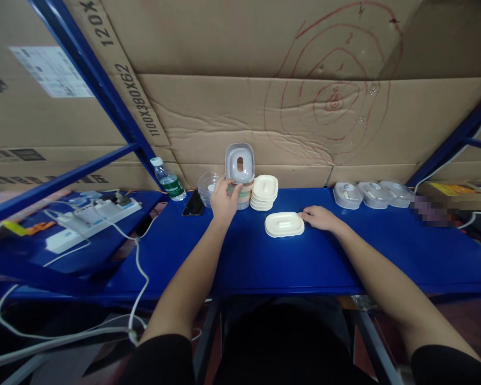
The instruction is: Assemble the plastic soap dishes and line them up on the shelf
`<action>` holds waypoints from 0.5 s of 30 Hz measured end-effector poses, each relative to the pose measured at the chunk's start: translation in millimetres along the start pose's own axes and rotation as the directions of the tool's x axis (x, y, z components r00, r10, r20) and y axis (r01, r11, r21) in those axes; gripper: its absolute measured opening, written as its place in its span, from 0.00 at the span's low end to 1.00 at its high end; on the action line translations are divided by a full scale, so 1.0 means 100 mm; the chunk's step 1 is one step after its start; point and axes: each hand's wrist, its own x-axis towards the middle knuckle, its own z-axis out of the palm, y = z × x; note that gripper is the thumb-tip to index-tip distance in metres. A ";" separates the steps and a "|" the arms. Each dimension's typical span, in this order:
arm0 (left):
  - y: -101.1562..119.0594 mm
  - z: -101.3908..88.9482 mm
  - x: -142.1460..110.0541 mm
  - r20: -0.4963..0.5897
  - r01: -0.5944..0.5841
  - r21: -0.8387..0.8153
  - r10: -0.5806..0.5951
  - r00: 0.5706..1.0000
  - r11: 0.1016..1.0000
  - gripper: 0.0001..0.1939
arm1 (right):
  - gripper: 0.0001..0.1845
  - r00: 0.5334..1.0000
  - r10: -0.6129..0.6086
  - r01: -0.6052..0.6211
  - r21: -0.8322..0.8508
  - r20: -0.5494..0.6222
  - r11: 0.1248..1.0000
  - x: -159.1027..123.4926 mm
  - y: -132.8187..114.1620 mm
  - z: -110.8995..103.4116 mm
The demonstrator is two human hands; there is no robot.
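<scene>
My left hand (225, 199) is closed on the lower edge of a grey plastic box (248, 164) with an oval hole, tilted up to face me. Behind the hand, partly hidden, is a stack of grey and pinkish boxes (246, 199). Clear plastic covers (205, 188) are stacked just left of it. On its right stands a pile of cream trays (265, 192). In front lies a cream oval tray (284, 224), flat on the blue table. The fingers of my right hand (319, 217) pinch its right end.
Several finished-looking lidded boxes (348, 195) line the back right, near a cardboard box (452, 195). A water bottle (170, 182) and a black phone (193, 203) stand and lie at the left. Beyond the blue frame post is a power strip (94, 224) with white cables. Cardboard (224, 107) backs the table.
</scene>
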 end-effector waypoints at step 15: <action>0.56 0.04 -0.48 0.587 0.369 -0.615 0.092 0.804 0.697 0.32 | 0.35 0.863 -0.083 0.422 0.620 -0.499 0.661 -0.21 -0.27 -0.19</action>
